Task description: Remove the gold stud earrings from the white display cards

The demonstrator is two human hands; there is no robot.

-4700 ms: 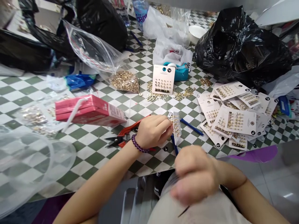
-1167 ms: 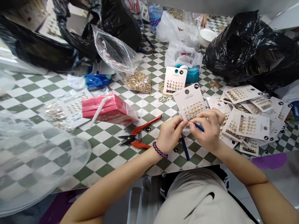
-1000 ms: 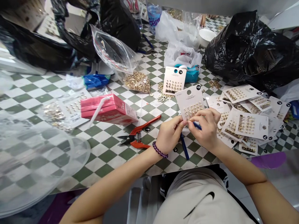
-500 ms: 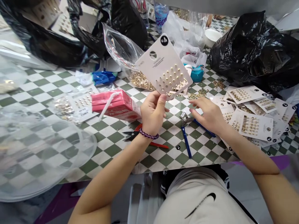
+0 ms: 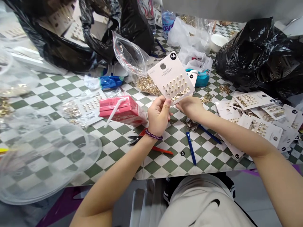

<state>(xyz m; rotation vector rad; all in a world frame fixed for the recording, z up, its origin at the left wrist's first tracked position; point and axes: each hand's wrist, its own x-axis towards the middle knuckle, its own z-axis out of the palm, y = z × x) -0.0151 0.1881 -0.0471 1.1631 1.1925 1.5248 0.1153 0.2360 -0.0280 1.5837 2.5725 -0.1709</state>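
While the left hand [image 5: 158, 115] pinches a studded card [image 5: 170, 74], the right hand [image 5: 189, 107] reaches in beside its lower edge

As I watch over the head camera, the card is up in front of the person, tilted, its round hole and black price sticker [image 5: 173, 56] toward the top and rows of small studs below. The left thumb and fingers are clamped together on its bottom corner; a purple beaded bracelet [image 5: 153, 135] circles that wrist.

Because the right hand's fingertips are mostly out of my sight, I can't tell whether they are apart or together, or whether they touch the card. That forearm passes across my view of a heap of similar cards [image 5: 260, 127] on the checked tablecloth [image 5: 104, 157].

Behind the held card I make out part of another card [image 5: 192, 76], near a teal tape dispenser [image 5: 202, 78], and a loose pile of gold-coloured pieces [image 5: 207, 98] lies beyond the right wrist. Nearer the person I see blue-handled pliers [image 5: 191, 148] with the handles spread, and red-handled cutters [image 5: 162, 150] partly covered by the left wrist. Just left of that hand is a pink carton [image 5: 120, 110] with a white straw [image 5: 115, 113].
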